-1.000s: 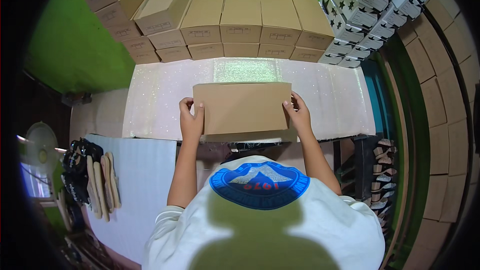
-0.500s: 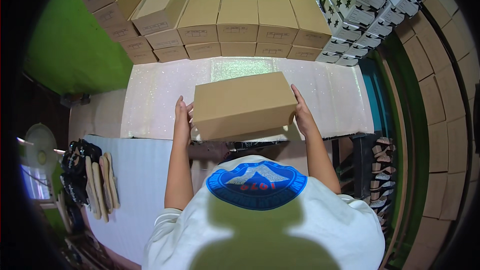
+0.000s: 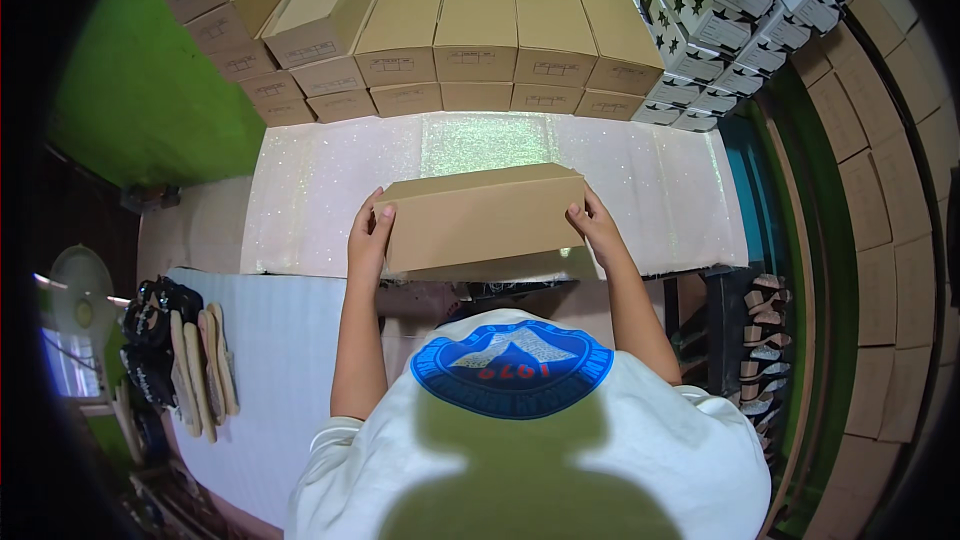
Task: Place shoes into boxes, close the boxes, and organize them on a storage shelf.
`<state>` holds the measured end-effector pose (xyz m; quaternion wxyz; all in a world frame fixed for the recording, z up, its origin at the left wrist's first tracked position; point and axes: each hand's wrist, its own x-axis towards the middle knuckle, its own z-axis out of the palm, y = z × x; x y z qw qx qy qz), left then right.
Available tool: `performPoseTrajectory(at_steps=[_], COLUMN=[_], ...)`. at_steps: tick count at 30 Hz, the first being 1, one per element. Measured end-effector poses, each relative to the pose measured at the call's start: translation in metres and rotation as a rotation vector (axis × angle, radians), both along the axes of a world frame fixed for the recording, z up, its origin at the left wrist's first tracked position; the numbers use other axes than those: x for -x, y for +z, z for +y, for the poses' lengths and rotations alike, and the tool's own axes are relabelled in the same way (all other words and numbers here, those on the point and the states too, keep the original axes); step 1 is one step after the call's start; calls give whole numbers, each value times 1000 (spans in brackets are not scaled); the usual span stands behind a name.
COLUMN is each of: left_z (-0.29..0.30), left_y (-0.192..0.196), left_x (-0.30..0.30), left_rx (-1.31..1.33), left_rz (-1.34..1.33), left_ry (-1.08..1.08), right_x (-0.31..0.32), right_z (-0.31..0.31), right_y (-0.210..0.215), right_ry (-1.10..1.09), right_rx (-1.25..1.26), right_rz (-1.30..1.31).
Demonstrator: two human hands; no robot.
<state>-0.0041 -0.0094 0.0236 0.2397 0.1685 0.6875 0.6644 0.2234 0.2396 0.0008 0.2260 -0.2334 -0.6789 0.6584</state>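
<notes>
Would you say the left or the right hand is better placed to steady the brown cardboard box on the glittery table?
Left, marginally. The left hand wraps the end of the brown cardboard box with fingers over its top edge, while the right hand only presses the other end. Both hold it over the glittery table.

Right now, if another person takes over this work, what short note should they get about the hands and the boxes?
Left hand grips the left end of the plain brown box; right hand grips its right end.
The box is closed and held over the glittery white table, its near edge raised.
Rows of similar brown boxes are stacked against the green wall.
Done: box closed and in both hands.
Left: it is not yet among the stacked boxes.
</notes>
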Motion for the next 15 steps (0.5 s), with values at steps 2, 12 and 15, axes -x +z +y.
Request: performPoseTrajectory(at_steps=[2,12,15], left_z=[0,1,0], left_y=[-4,-9,-10], left_x=[1,1,1], left_rx=[-6,5,46], left_rz=[14,3,14], left_ry=[9,18,6], right_x=[0,2,2], right_z=[-1,1,2], right_y=[0,-1,-4], right_ry=[-3,-13,-25], right_rx=[0,26,-9], right_rz=[-19,-75,-50])
